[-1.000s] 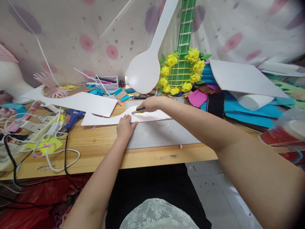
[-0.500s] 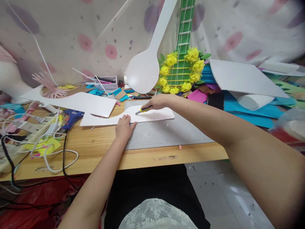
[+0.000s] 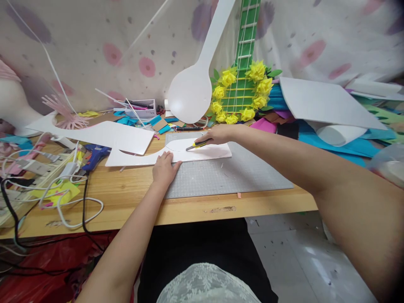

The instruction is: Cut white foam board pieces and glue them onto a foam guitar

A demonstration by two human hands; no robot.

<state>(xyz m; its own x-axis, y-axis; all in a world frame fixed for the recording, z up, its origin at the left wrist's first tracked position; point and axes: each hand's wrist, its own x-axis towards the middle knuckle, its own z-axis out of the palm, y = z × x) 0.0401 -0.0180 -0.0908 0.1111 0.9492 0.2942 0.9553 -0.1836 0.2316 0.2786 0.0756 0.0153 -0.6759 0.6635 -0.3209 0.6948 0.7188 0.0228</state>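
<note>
A white foam board piece (image 3: pixel 139 160) with a curved upper edge lies partly on the grey cutting mat (image 3: pixel 221 179) and partly on the wooden table. My left hand (image 3: pixel 165 169) presses flat on the board's near edge, fingers stretched out and thumb apart. My right hand (image 3: pixel 216 135) is closed around a yellow and black utility knife (image 3: pixel 198 145). The knife's blade tip touches or hovers just over the board, where a thin curved line runs to it. The palm side of my right hand is hidden.
Behind lie another white board cutout (image 3: pixel 110 134), a white guitar-shaped board (image 3: pixel 191 94) and a green guitar with yellow flowers (image 3: pixel 243 88). At left are a blue glue gun (image 3: pixel 96 155), a power strip (image 3: pixel 41 176) and loose cables. Blue sheets (image 3: pixel 334 143) are piled at right.
My right hand and the knife have moved a little to the right along the board. The left hand and the board stay in place.
</note>
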